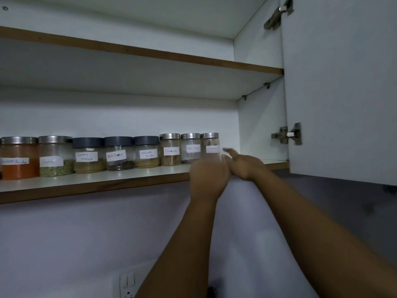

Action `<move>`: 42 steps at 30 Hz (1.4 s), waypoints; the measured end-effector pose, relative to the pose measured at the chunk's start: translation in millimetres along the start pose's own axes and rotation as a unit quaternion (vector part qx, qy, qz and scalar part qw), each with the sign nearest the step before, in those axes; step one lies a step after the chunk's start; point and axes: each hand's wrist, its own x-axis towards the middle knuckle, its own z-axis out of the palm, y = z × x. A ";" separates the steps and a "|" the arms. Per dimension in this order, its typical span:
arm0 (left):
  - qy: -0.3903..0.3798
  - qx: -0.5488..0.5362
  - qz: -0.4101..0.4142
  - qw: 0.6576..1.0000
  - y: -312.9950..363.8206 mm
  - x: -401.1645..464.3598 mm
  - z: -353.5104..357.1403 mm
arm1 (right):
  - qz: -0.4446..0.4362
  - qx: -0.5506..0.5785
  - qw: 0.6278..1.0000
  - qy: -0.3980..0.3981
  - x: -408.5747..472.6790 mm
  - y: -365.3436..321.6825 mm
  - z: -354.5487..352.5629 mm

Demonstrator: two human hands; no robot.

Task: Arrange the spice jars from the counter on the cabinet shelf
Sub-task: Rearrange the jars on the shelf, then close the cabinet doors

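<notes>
Cabinet shelf [129, 179] carries jars [120, 153] near its right end; both hands, left [207, 179] and right [245, 166], hover empty. Glass looks slippery, breakable: grip sides.

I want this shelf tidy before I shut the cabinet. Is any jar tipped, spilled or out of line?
Nothing stands out. The eight labelled glass spice jars stand upright in one row on the white cabinet shelf, lids on, no spill visible. Both hands, left hand and right hand, are at the rightmost steel-lidded jar.
</notes>
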 end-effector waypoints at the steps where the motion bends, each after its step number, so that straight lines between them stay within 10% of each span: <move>1: -0.013 -0.012 0.000 1.000 -0.3 -2.1 -1.6 | -0.012 -0.028 0.999 0.024 -10.7 -1.3 1.9; 6: -0.064 -0.052 -0.005 0.997 1.1 -24.7 -23.6 | -0.080 0.002 0.992 0.098 -61.1 8.6 18.3; 12: -0.173 -0.094 -0.147 0.969 40.0 -50.0 -84.8 | -0.060 -0.100 0.993 -0.020 -138.4 9.5 -1.3; 19: -0.050 -0.295 -0.254 0.920 183.4 -49.6 -147.3 | -0.147 -0.068 0.928 0.337 -242.6 43.8 -116.6; 26: 0.002 -0.395 -0.089 0.914 350.0 -20.9 -203.9 | 0.017 -0.112 0.843 0.526 -312.6 137.4 -268.5; 32: -0.047 -0.459 -0.081 0.883 405.0 -15.3 -214.9 | 0.152 0.304 0.890 0.304 -320.7 188.9 -291.0; 37: -0.104 -0.533 -0.150 0.826 402.4 -25.7 -229.6 | 0.098 0.240 0.921 0.289 -342.1 160.8 -287.8; 42: -0.025 -0.470 -0.090 0.878 360.7 -48.3 -250.7 | 0.075 0.144 0.934 0.317 -351.7 84.9 -266.7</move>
